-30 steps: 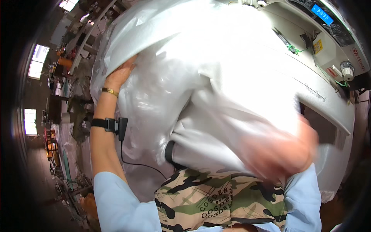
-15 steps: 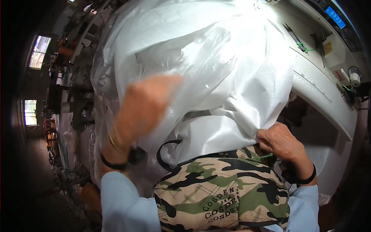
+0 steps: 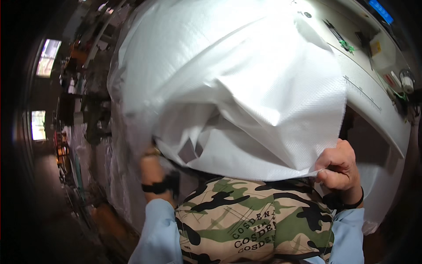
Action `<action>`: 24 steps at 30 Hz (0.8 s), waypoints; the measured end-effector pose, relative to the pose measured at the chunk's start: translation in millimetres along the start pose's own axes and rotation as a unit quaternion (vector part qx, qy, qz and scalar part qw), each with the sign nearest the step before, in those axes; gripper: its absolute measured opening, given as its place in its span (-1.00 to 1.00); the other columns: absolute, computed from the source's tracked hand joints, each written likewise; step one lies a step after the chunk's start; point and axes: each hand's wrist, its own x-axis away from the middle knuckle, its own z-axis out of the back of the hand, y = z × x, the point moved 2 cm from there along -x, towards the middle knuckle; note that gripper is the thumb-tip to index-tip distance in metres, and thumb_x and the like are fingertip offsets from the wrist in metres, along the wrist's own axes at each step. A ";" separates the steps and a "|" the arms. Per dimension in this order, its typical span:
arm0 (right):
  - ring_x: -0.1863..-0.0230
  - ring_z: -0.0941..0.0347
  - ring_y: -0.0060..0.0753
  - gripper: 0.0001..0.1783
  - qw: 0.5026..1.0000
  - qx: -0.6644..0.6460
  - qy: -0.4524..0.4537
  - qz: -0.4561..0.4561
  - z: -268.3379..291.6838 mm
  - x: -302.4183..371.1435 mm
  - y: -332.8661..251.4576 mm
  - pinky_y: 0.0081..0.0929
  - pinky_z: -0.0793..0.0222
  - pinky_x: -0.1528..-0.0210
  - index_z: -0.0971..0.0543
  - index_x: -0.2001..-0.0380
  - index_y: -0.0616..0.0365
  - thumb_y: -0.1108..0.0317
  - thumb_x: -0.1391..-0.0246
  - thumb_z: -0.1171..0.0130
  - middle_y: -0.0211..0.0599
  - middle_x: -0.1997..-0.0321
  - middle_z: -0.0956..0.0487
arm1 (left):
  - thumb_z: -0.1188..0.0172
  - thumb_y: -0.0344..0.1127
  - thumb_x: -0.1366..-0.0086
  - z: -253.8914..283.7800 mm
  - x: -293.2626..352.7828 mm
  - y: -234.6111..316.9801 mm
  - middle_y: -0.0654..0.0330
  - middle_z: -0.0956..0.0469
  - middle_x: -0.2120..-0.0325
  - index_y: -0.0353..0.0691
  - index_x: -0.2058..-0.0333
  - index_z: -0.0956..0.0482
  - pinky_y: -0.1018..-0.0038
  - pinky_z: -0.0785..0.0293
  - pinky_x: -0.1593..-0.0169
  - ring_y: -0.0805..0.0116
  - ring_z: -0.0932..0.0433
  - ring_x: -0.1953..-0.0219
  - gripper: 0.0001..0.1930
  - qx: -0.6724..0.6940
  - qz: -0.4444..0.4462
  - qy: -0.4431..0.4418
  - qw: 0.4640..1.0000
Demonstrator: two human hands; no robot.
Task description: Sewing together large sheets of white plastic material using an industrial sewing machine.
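Note:
A large sheet of white woven plastic fabric (image 3: 246, 110) spreads in folds before me, its near edge drawn across my lap. At that edge's right corner my right hand (image 3: 339, 165) is closed, pinching the fabric between thumb and fingers. My left hand (image 3: 150, 162) is at the sheet's left side; its fingers are blurred and hidden by the fabric, so whether they grip cannot be told. Between the two, the edge lies bowed against my camouflage apron (image 3: 237, 211), with a hollow fold opening above it.
At the right, a pale sewing-machine table (image 3: 365, 94) with a printed scale curves round the sheet. Thread snips (image 3: 338, 36) with green thread lie on it, near a lit blue display (image 3: 380, 11). Thin clear plastic (image 3: 125, 176) hangs at the left.
My left hand has gone from above the sheet down to its left side, behind the fabric. My right hand has moved slightly right with the corner, and the near edge is now stretched wider.

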 end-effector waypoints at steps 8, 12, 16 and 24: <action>0.63 -0.45 -0.52 -0.73 0.991 -0.064 0.110 -0.041 8.4 0.9 8.3 -0.59 -0.27 0.54 -0.50 0.63 0.18 0.25 -0.02 -0.21 -0.41 0.67 -0.55 | -0.15 -0.26 -0.37 55.9 -23.4 -5.2 0.21 -0.56 0.27 -0.32 0.09 -0.56 0.43 -0.43 0.13 0.40 -0.50 0.27 -0.74 -0.089 -0.062 0.109 0.988; 0.64 -0.48 -0.55 -0.76 0.991 -0.089 0.093 -0.029 7.0 2.8 13.2 -0.61 -0.28 0.56 -0.51 0.61 0.19 0.29 -0.03 -0.20 -0.42 0.69 -0.54 | -0.14 -0.24 -0.37 51.9 -39.0 -0.9 0.19 -0.54 0.22 -0.32 0.07 -0.55 0.42 -0.40 0.09 0.39 -0.49 0.22 -0.71 -0.109 -0.075 0.113 0.985; 0.67 -0.47 -0.52 -0.79 0.992 -0.094 0.078 -0.010 4.3 1.5 7.6 -0.61 -0.27 0.58 -0.52 0.61 0.18 0.31 -0.02 -0.19 -0.43 0.71 -0.53 | -0.13 -0.22 -0.38 70.8 -59.1 -1.6 0.17 -0.53 0.18 -0.33 0.04 -0.54 0.41 -0.38 0.04 0.38 -0.47 0.17 -0.69 -0.126 -0.086 0.142 0.978; 0.49 -0.38 -0.27 -0.80 0.986 0.107 0.024 -0.123 15.6 -3.6 29.6 -0.38 -0.27 0.36 -0.52 0.52 0.24 0.32 -0.05 -0.14 -0.24 0.58 -0.47 | -0.12 -0.19 -0.39 118.6 -93.5 -33.5 0.13 -0.50 0.09 -0.33 -0.01 -0.51 0.40 -0.33 -0.04 0.35 -0.44 0.07 -0.64 -0.159 -0.090 0.165 0.969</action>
